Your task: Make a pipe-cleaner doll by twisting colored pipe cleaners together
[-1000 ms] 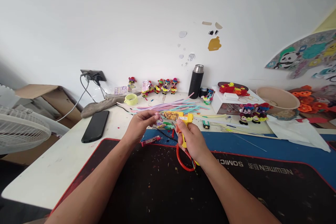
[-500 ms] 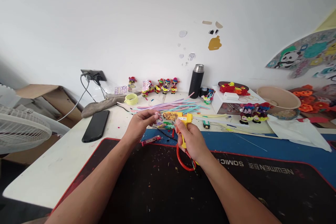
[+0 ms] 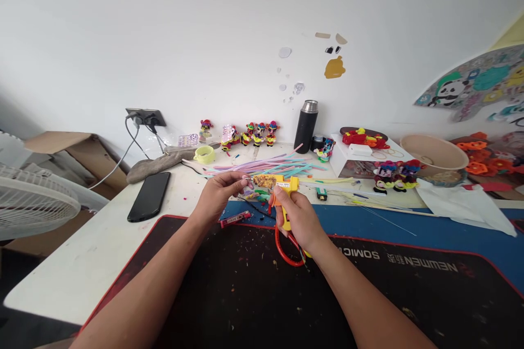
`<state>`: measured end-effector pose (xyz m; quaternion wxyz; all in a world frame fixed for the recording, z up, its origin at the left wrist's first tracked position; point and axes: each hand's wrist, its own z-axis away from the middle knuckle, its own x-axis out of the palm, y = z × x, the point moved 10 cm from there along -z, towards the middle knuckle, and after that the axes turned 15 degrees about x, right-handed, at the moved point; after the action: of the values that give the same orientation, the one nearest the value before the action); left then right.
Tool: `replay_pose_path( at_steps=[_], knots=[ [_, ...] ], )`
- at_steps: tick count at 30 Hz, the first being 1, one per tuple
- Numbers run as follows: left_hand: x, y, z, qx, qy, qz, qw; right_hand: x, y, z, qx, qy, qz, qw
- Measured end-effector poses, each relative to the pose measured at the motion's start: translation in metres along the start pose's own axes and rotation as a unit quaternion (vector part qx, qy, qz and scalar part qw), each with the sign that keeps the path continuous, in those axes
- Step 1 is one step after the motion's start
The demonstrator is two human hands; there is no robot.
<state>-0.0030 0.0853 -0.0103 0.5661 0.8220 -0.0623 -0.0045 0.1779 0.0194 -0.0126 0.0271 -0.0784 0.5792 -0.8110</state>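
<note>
A yellow hot glue gun (image 3: 289,182) with a browned, stained front is gripped in my right hand (image 3: 301,215), its nozzle pointing left. A clear glue stick (image 3: 315,186) appears to stick out behind it. My left hand (image 3: 223,190) is closed in a pinch right at the nozzle; a small pinkish thing (image 3: 244,178) shows at the fingertips, too small to name. Below the glue gun hangs a red cable loop (image 3: 282,253). Beyond both hands lie pink, lilac and teal pipe cleaners (image 3: 270,164).
On the left are a black phone (image 3: 149,196) and a white fan (image 3: 39,199). A black thermos (image 3: 306,126), small fuzzy figures (image 3: 260,134) and a white box (image 3: 347,161) stand along the wall. A dark desk mat (image 3: 245,294) covers the front, with a red tube (image 3: 235,219) at its edge.
The glue gun has shifted very slightly left in my right hand. My left hand stays nearly still at the nozzle.
</note>
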Motion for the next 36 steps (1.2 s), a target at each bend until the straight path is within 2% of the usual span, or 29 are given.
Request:
replay_pose_path(
  at_steps=[10, 19, 36],
  knots=[
    [-0.0007, 0.0094, -0.0016, 0.029, -0.01, -0.01, 0.999, -0.0032, -0.0003, -0.001, 0.001, 0.005, -0.008, 1.0],
    [0.0001, 0.007, -0.0013, 0.025, -0.021, -0.012, 0.999, -0.0004, -0.0039, 0.0014, -0.007, -0.008, -0.011, 1.0],
    [0.0015, 0.0101, -0.0005, 0.021, -0.013, -0.014, 1.0, -0.002, -0.0028, 0.0012, -0.004, 0.003, -0.008, 1.0]
  ],
)
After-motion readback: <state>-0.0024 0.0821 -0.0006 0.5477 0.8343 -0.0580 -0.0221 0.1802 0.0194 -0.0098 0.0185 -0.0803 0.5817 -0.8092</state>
